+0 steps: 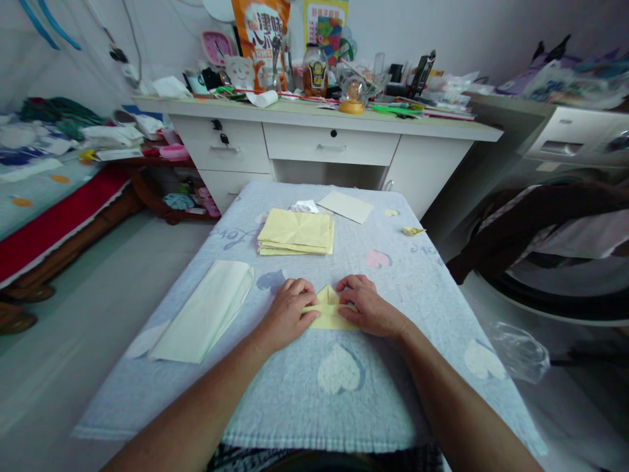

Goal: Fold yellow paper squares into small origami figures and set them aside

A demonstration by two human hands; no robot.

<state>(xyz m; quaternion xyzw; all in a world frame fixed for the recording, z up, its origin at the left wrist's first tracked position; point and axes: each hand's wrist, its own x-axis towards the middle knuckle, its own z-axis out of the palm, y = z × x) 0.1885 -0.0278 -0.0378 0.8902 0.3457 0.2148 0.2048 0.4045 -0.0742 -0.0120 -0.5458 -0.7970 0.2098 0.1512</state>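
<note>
A small yellow folded paper (328,313) lies on the light blue towel-covered table (275,393) in front of me. My left hand (289,308) presses on its left edge with curled fingers. My right hand (366,305) presses on its right side, fingertips on the upper fold. A pointed flap of the paper shows between the two hands. Further back lies a stack of yellow paper sheets (297,232).
A long pale folded paper (206,318) lies at the left of the table. A single pale sheet (346,206), a crumpled white scrap (304,206) and a small yellow folded piece (413,230) lie near the far edge. Behind stands a cluttered white desk (334,141); a bed is at left.
</note>
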